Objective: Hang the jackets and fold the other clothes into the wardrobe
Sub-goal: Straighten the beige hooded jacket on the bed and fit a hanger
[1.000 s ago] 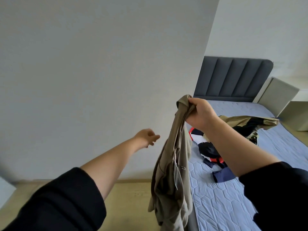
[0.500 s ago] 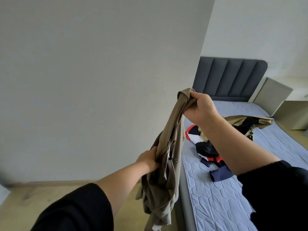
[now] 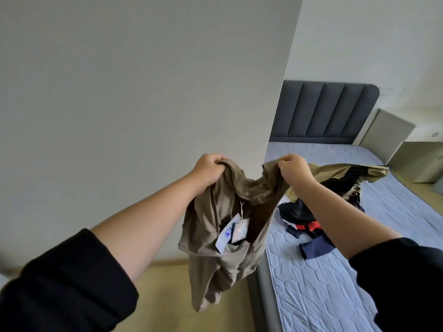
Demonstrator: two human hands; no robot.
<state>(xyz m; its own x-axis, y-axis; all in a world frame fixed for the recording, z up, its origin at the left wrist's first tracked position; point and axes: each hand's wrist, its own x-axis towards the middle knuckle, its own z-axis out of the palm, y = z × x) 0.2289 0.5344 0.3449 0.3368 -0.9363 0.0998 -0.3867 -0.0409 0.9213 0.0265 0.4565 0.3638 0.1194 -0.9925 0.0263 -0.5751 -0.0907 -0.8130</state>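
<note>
**Left grip** [image 3: 208, 173] and **right grip** [image 3: 294, 169]: each is closed in a fist on the top edge of a khaki garment [image 3: 215, 248]. Together they hold it raised and spread in the air, beside the bed [image 3: 335, 295] and in front of a plain wall [image 3: 119, 92].

**Garment:** the cloth sags between the two fists and hangs bunched below. A paper tag [image 3: 230, 233] on a string dangles inside its opening. Whether it is a jacket or some other clothing cannot be told from its crumpled form.

**Bed:** behind the right forearm, a pile of clothes [image 3: 302, 216] lies unsorted on the bed. A second khaki piece [image 3: 340, 172] sits at its far side and a navy piece [image 3: 316, 248] lies nearest the viewer, with dark and red-and-white cloth between them. A grey headboard [image 3: 323, 111] closes the scene. No wardrobe and no hanger are in view.

**Judged progress:** early. One garment is in hand, apparently being opened out for identification or folding, and it is neither hung nor folded yet. The whole pile on the bed is left to handle, and nothing is visibly put away.
</note>
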